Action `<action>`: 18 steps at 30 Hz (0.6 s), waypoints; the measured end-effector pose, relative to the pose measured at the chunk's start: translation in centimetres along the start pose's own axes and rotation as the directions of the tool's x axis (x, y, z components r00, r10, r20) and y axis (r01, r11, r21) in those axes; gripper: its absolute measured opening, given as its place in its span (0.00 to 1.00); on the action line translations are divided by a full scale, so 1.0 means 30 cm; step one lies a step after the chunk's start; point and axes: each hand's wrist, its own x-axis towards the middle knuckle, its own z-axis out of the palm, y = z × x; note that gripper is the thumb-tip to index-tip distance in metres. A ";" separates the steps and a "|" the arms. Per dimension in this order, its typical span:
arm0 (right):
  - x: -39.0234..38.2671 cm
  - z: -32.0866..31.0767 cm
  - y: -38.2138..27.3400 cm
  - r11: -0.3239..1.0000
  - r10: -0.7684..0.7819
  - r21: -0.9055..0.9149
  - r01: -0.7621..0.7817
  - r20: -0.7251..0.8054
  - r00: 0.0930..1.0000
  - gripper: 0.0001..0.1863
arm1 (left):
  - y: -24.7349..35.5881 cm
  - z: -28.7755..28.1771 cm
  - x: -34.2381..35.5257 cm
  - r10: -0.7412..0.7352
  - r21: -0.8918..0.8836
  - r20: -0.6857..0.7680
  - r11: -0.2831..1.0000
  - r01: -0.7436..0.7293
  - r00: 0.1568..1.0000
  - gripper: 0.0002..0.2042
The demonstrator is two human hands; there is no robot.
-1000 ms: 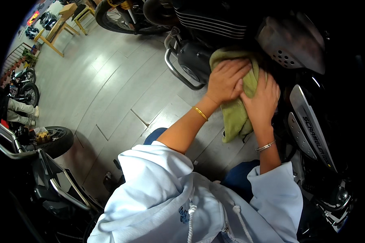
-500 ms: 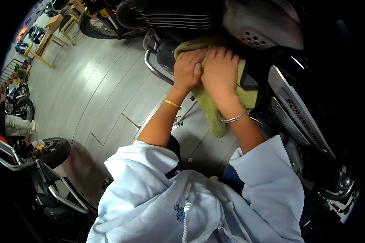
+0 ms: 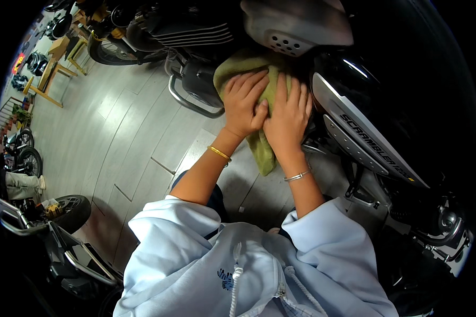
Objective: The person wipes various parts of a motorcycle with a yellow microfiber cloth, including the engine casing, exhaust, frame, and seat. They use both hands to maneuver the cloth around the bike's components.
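Note:
Both hands press a folded olive-green cloth [image 3: 260, 148] against the lower body of a black motorcycle. My left hand [image 3: 243, 103] lies on its upper left part with fingers bent into the fabric; my right hand [image 3: 287, 116] is just beside it, fingers curved over the cloth, thumb toward the left hand. Left of the cloth are a dark rounded engine cover [image 3: 195, 79] and a curved metal crash bar [image 3: 181, 98]. A perforated heat shield [image 3: 296, 29] sits above. Whatever lies under the cloth is hidden.
A silver-trimmed side panel [image 3: 369, 132] stands at the right. Another motorcycle [image 3: 69, 264] is at lower left, and more [image 3: 28, 161] line the left side, near a person's pale trouser legs [image 3: 18, 184]. A wooden table [image 3: 45, 87] stands at upper left, on tiled floor [image 3: 116, 121].
The whole scene has shifted as the camera moved, bringing the cloth and hands left in view. My hands have moved slightly over the cloth, with their fingers now side by side, still on it.

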 end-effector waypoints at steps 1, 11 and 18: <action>-0.018 0.006 0.012 1.000 0.003 0.017 -0.003 -0.024 1.000 0.35 | 0.017 0.006 -0.010 0.001 0.012 -0.002 1.000 -0.001 1.000 0.24; -0.219 0.125 0.081 0.984 0.118 0.154 -0.088 -0.197 0.973 0.32 | 0.078 0.085 -0.134 0.044 0.102 -0.012 0.994 -0.042 0.999 0.21; -0.354 0.229 0.104 0.967 0.192 0.207 -0.149 -0.208 0.959 0.38 | 0.076 0.143 -0.278 0.145 0.050 0.073 0.988 -0.149 0.987 0.19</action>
